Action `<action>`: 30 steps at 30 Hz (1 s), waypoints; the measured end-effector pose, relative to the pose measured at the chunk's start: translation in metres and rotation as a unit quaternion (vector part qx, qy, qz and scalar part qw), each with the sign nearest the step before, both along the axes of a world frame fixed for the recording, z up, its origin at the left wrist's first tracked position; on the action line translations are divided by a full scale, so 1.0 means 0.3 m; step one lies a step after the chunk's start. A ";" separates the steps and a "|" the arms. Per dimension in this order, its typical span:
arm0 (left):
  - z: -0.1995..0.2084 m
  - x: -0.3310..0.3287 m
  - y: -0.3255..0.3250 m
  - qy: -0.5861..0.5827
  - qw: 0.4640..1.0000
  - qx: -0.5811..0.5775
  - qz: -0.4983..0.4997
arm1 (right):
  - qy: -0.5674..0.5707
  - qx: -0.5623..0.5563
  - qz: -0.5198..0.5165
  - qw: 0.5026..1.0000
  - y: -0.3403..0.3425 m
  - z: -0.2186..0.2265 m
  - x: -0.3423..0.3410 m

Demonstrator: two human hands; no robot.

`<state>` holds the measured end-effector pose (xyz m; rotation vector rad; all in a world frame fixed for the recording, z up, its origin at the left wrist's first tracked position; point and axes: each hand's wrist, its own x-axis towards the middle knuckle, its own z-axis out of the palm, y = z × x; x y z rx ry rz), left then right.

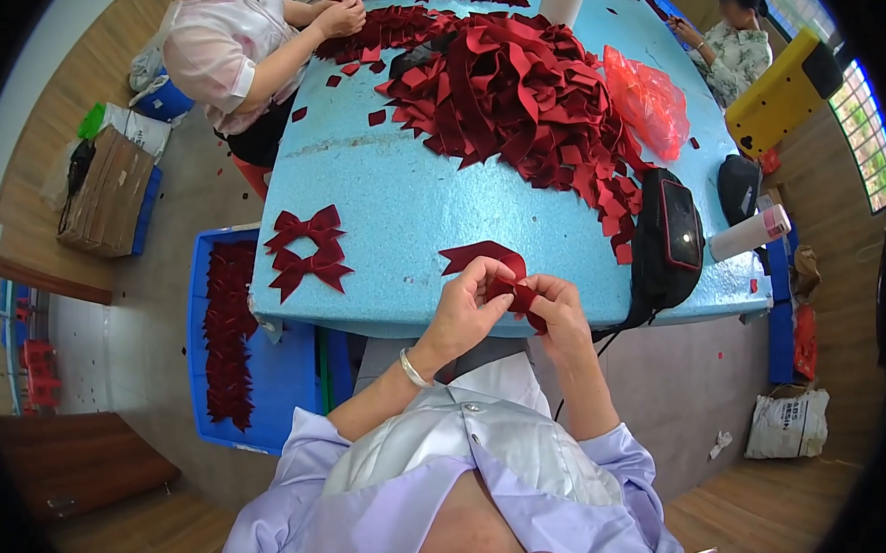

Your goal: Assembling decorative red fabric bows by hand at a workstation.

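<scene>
Both my hands meet at the near edge of a light blue table, pinching one dark red ribbon piece between them. My left hand holds its looped left part, which arches up over the tabletop. My right hand grips the folded right end. Two finished dark red bows lie on the table to my left. A large heap of red ribbon pieces covers the table's far half.
A black pouch and a white bottle sit at the right. A blue bin with red bows stands at the lower left. A red plastic bag lies beside the heap. Two other people work at the far side.
</scene>
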<state>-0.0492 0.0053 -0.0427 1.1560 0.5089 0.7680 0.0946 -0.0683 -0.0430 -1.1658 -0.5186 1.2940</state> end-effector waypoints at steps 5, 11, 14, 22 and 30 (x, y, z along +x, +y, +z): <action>0.030 0.001 -0.007 0.127 0.939 0.292 0.130 | -0.018 -0.010 0.004 1.000 0.000 -0.023 0.000; 0.048 -0.007 -0.021 0.187 0.876 0.409 0.175 | -0.075 -0.010 -0.029 0.997 0.003 -0.017 -0.007; 0.025 0.001 -0.023 0.184 0.896 0.374 0.156 | -0.083 -0.010 -0.031 0.996 0.008 -0.020 -0.010; -0.008 -0.013 0.006 0.154 0.974 0.167 0.023 | -0.079 -0.015 -0.001 0.997 -0.007 -0.029 0.002; 0.044 -0.008 0.014 0.165 0.924 0.336 0.079 | -0.092 -0.020 -0.023 0.995 -0.003 0.000 -0.004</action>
